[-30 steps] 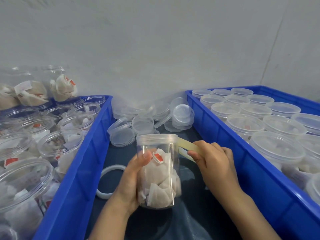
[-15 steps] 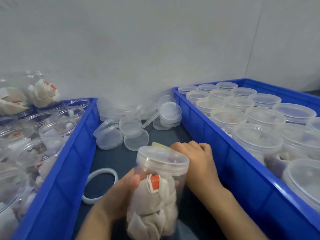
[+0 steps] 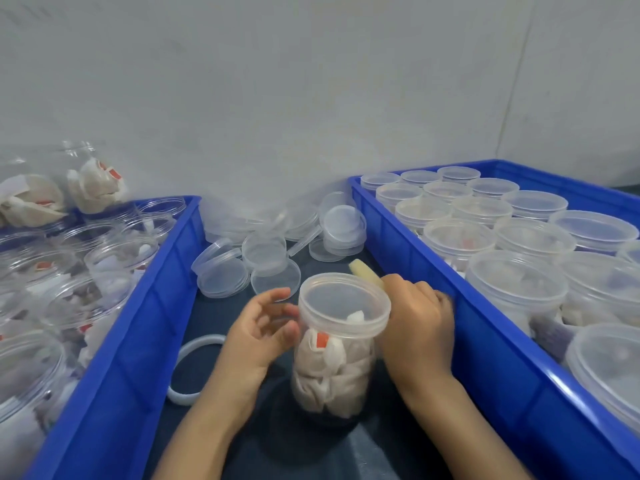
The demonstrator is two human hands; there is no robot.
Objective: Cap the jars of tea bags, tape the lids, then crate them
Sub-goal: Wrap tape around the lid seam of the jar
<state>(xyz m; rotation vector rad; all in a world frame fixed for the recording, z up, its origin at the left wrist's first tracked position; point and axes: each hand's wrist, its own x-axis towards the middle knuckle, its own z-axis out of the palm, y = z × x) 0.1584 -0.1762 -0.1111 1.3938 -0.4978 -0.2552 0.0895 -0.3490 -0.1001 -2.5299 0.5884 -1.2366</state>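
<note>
- the capped jar of tea bags (image 3: 334, 355) stands between the two blue crates on the dark bench (image 3: 221, 320), long axis near upright, lid (image 3: 344, 304) tipped slightly toward the camera.
- left hand (image 3: 258, 336) beside the jar, grip released, fingers loosely spread, thumb touching the wall.
- right hand (image 3: 417, 329) grasping a yellowish tape strip (image 3: 365, 271) at the lid's far rim.
- the right fingertips are hidden; the tape roll (image 3: 188, 368) is partly covered by the left forearm.

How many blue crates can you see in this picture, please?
2. One blue crate stands on the left, holding open jars of tea bags; the other blue crate stands on the right, holding capped jars. Both run out of frame, so others may be out of view.
</note>
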